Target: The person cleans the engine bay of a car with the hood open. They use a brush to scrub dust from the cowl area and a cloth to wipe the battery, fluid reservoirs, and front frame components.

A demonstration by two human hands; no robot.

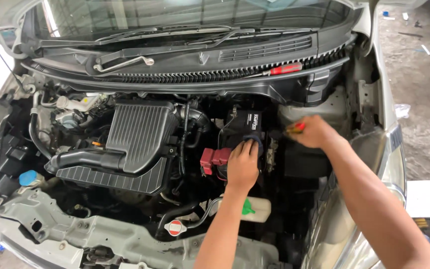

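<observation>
Clenched around a small tool with a red and yellow handle, the right hand hovers over the far right of the engine bay, just beside the black battery; only the handle end shows past the fingers, so the tool's tip cannot be made out. That grip is a closed fist. The left hand lies flat on the front of the battery, its fingers pressing a dark blue cloth against the casing; this grip is grasping the cloth loosely rather than clamping it. Just left of that hand, touching the battery's edge, sits a dark red terminal cover.

Further left, the ribbed black air-filter housing fills the middle of the bay, with a thick black intake hose running from its lower left side. Near the person's left forearm stand a white coolant reservoir with a green cap, and a round red and white radiator cap just to its left. A blue cap sits at the bay's far left. Up on the black cowl below the windscreen rests a red-handled screwdriver, well apart from both hands, with the 2 wiper arms above it.
</observation>
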